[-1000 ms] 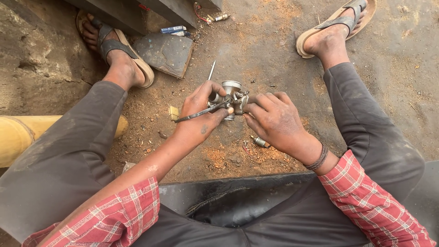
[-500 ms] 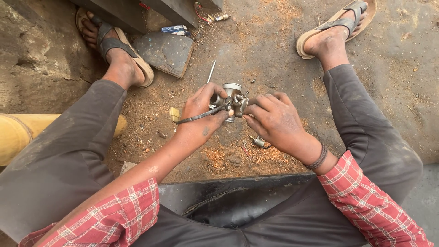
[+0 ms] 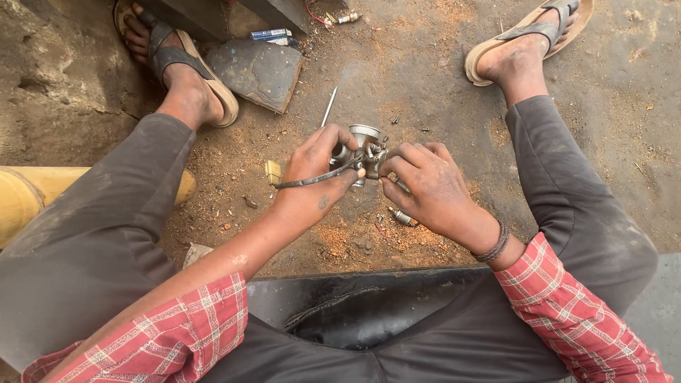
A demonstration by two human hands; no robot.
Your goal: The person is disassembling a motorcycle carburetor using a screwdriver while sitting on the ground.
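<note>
**Grey metal part held between both hands over the dirt**

Grey and grimy, the small carburettor-like metal part (image 3: 364, 147) sat between the person's knees, raised just above the reddish dirt ground (image 3: 397, 64). The left hand (image 3: 317, 181) was closed around its near side, with a thin dark hose (image 3: 312, 181) trailing from the part across the fingers. The right hand (image 3: 425, 188) pinched narrowly at the part's right side, fingertips pressed to a small fitting there; what exactly they gripped could not be made out. It looked like a step of fine fiddling with that fitting. A careful next move would seem to call for a steady left-hand hold and a small, precise turn or pull. A thin metal rod (image 3: 329, 106) lay just beyond, and a small cylindrical piece (image 3: 401, 216) rested under the right hand.
</note>
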